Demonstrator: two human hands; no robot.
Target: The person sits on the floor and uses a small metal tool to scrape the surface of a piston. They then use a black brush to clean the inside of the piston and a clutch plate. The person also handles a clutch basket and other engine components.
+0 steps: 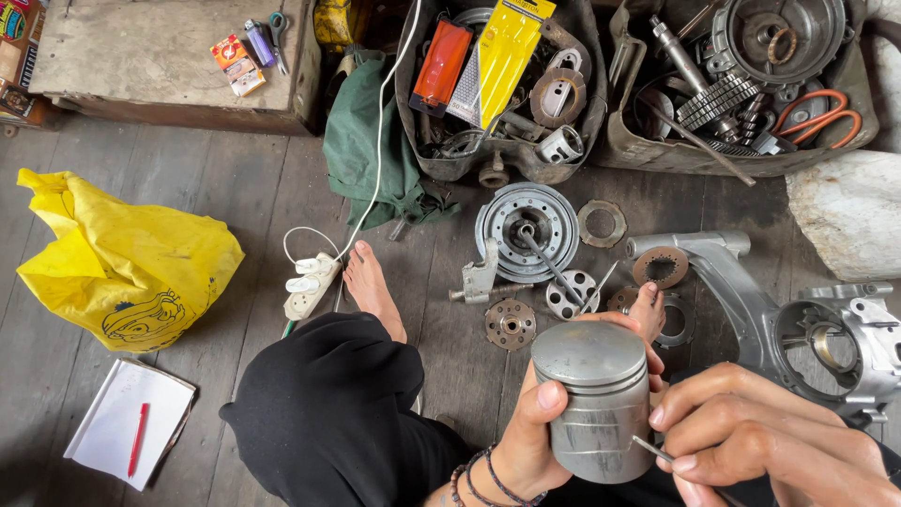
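My left hand (540,427) wraps round a dull grey metal piston (593,399), held upright near me over my lap. My right hand (751,432) pinches a thin metal pick (657,453), its tip seemingly touching the piston's lower skirt. Farther off on the plank floor lies a round silver drum hub (526,230), and beyond it a grimy tray of parts (502,89).
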